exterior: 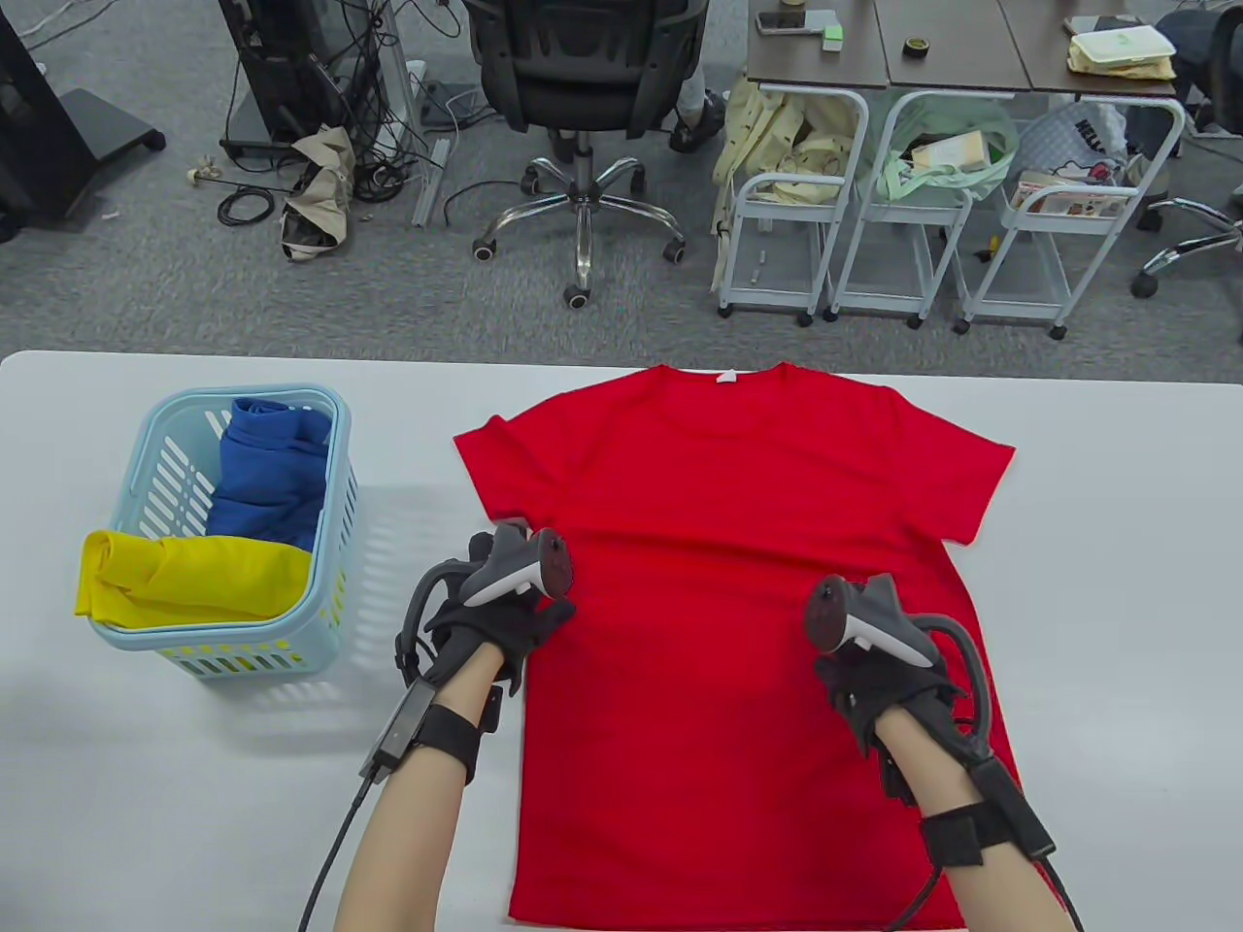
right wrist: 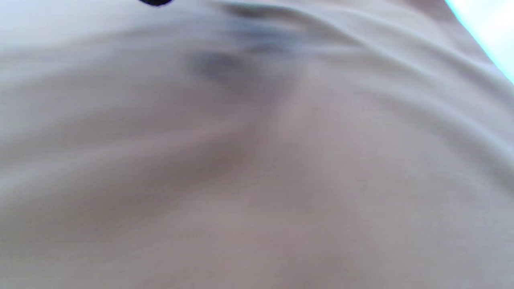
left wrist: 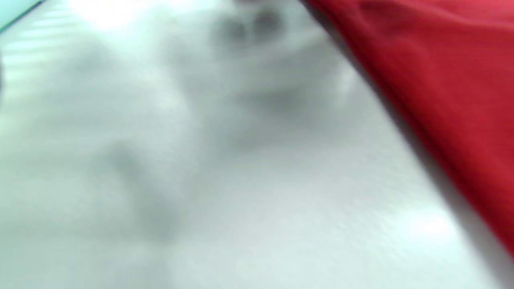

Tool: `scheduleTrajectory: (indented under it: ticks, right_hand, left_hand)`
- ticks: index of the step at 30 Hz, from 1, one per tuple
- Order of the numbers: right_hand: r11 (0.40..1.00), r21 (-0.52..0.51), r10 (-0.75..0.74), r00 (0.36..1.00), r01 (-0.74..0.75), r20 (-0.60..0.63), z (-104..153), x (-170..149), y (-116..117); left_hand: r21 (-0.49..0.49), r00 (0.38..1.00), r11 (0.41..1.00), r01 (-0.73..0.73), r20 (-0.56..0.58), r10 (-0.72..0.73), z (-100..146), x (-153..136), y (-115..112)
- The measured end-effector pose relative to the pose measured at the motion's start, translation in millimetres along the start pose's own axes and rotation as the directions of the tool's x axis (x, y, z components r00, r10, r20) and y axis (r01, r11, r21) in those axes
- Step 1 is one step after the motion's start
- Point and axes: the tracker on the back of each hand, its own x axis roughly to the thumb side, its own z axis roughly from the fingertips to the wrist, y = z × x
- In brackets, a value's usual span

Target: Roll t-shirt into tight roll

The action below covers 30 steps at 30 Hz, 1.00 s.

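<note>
Table view takes in the whole scene: a red t-shirt (exterior: 719,602) lies spread flat on the white table (exterior: 1117,582), collar at the far edge, hem toward the person, not yet rolled. The left hand (exterior: 486,631) rests at the shirt's left side seam below the sleeve, and the right hand (exterior: 874,680) lies on the cloth near its right edge; a tracker covers each hand's back, so I cannot tell whether either hand's fingers lie flat or pinch the fabric. To the left, well apart from the shirt, a light blue basket (exterior: 330,544) holds a blue garment (exterior: 267,476) and a yellow garment (exterior: 194,582). Left wrist view adds only a blurred close look at the tabletop with the shirt's red edge running along its right side. Right wrist view is a washed-out blur of pale folds, showing nothing the table view lacks.
</note>
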Motion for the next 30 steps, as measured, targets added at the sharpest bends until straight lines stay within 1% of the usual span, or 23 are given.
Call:
scheduleTrajectory:
  ticks: [1,3,5,6,8,9,10,11,12,13,16,18,21,24,28,30]
  right_hand:
    - [1.0,0.005,0.001,1.0,-0.001,0.031,2.7,7.2,0.9]
    - [0.999,0.036,0.007,0.996,-0.01,0.087,6.6,24.5,6.3]
    - [0.997,0.073,0.019,0.995,-0.026,0.097,3.9,32.1,14.2]
    - [0.996,0.089,0.021,0.996,-0.029,0.092,1.4,32.4,17.7]
    - [0.989,0.143,0.02,0.997,-0.029,0.069,-5.3,29.9,28.9]
    - [0.992,0.13,-0.008,0.997,-0.002,0.081,-4.2,27.8,28.2]
    - [0.994,0.111,-0.022,0.998,0.015,0.064,-2.8,28.3,27.0]
    - [0.994,0.111,-0.003,0.999,-0.002,0.05,-1.5,29.7,25.7]
    - [0.995,0.087,0.036,0.999,-0.039,0.041,2.8,35.6,22.4]
    - [0.996,0.057,0.066,0.996,-0.069,0.059,6.9,43.2,20.7]
    - [0.997,0.018,0.073,0.984,-0.077,0.162,22.6,73.5,17.0]
    - [0.997,-0.001,0.072,0.962,-0.075,0.264,35.9,100.9,15.6]
    - [0.995,-0.033,0.103,0.926,-0.098,0.364,53.2,132.3,14.6]
    - [0.993,-0.05,0.116,0.897,-0.105,0.426,62.6,150.7,13.7]
    - [0.986,-0.045,0.163,0.867,-0.161,0.471,68.2,176.7,19.4]
    - [0.977,-0.07,0.211,0.843,-0.203,0.494,73.1,193.4,24.4]
  left_hand:
    - [0.002,1.0,1.0,0.003,-0.003,-0.003,-0.9,-1.1,0.9]
    - [-0.012,0.999,1.0,-0.029,0.039,0.029,-4.5,-1.8,0.6]
    - [-0.025,0.996,0.998,-0.051,0.071,0.053,-7.5,1.4,-2.6]
    - [-0.026,0.997,0.999,-0.038,0.071,0.04,-8.9,2.8,-4.3]
    - [-0.038,0.997,0.998,0.056,0.048,-0.054,-13.3,4.7,-9.1]
    - [-0.024,0.997,0.998,0.055,0.063,-0.054,-13.4,3.9,-7.2]
    - [-0.008,0.998,1.0,0.028,0.057,-0.028,-12.0,3.1,-1.8]
    - [-0.005,0.998,1.0,0.017,0.057,-0.017,-11.5,2.1,2.3]
    - [0.006,0.999,1.0,-0.012,0.049,0.012,-12.1,-0.5,9.9]
    - [0.019,0.999,0.999,-0.036,0.034,0.035,-12.9,-3.3,16.6]
    - [0.083,0.995,0.992,-0.098,0.003,0.098,-17.3,-9.9,31.5]
    - [0.113,0.996,0.99,-0.079,-0.021,0.082,-21.5,-11.6,39.3]
    - [0.16,0.999,0.987,-0.013,-0.049,0.021,-22.8,-13.7,46.1]
    - [0.21,0.997,0.977,-0.039,-0.051,0.051,-21.8,-19.9,48.5]
    - [0.208,0.996,0.977,-0.045,-0.07,0.061,-24.5,-27.6,47.7]
    - [0.218,0.994,0.975,-0.048,-0.084,0.068,-27.1,-29.5,45.8]
